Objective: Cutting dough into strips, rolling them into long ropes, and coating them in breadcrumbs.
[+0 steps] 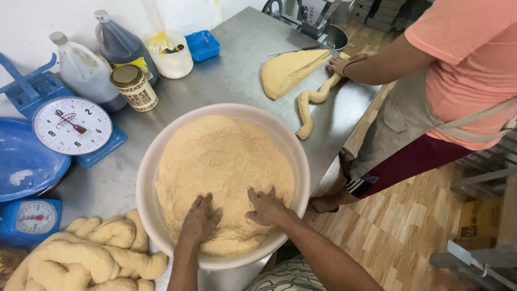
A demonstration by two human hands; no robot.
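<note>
We are pressing our left hand (pixel 200 218) flat, fingers spread wide and holding nothing, into the pale crumbs (pixel 223 172), and our right hand (pixel 266 206) is lying just beside it, also open and flat, fingers pointing far into the heap. Both hands are working at the near side of the crumbs, close to the near rim of the big round basin (pixel 148 178), which is sitting on the steel table (pixel 231 75) with its near edge hanging over the table's near side.

To the left of the basin, ropes of dough (pixel 91 253) are piling up at the near left corner, touching or nearly touching the basin wall, so we are seeing little free room there. Farther left, a blue dial scale (pixel 72 126) and a smaller blue scale (pixel 32 218) are standing near the wall, with two jugs (pixel 86 70), a tin (pixel 134 86) and a white tub (pixel 172 54) behind.

Beyond the basin, bare steel is lying open up to a dough slab (pixel 288 70) and a long dough strip (pixel 312 102) running toward the table's right edge, where another person's hand (pixel 344 64) is resting on the strip.
</note>
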